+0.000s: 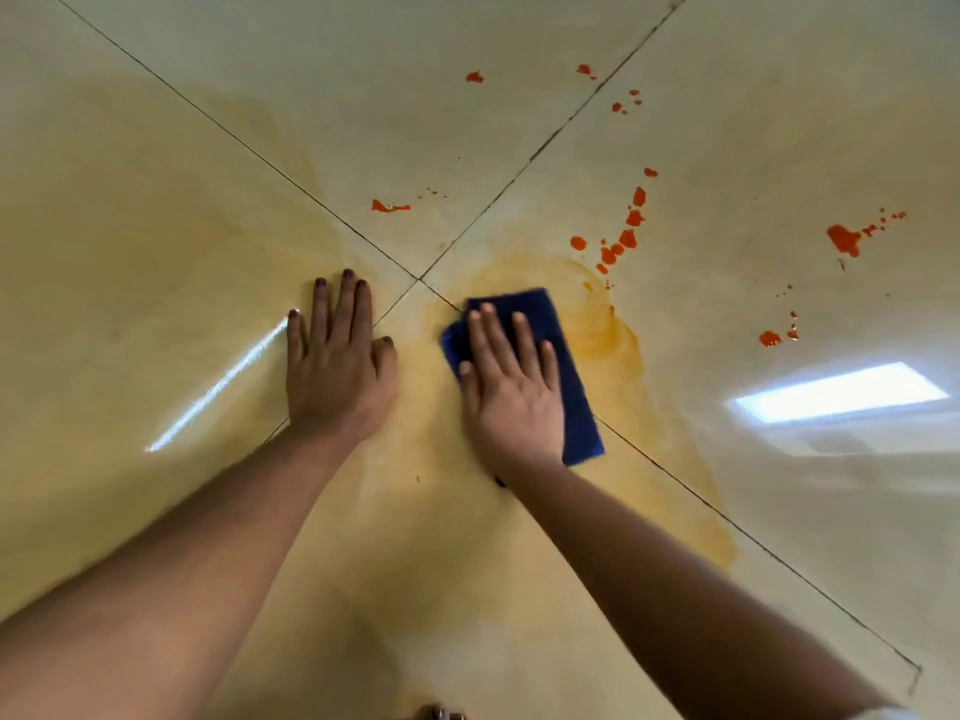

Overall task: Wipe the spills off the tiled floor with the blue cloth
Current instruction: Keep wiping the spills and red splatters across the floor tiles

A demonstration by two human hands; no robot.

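Observation:
My right hand (511, 384) lies flat with fingers spread on the folded blue cloth (576, 402), pressing it onto the cream tiled floor (156, 226) just right of where the grout lines cross. My left hand (340, 363) rests flat on the bare floor to the left, fingers apart, holding nothing. An orange-yellow smear (597, 324) spreads around and beyond the cloth. Red-orange splatters (621, 241) dot the tile further ahead, with a larger blot (844, 239) at the far right and small drops (389, 206) near the middle.
Dark grout lines (311, 200) cross just ahead of my hands. A bright window reflection (841, 392) glares on the right tile and a thin streak of light (218, 387) on the left. Something small shows at the bottom edge (441, 713).

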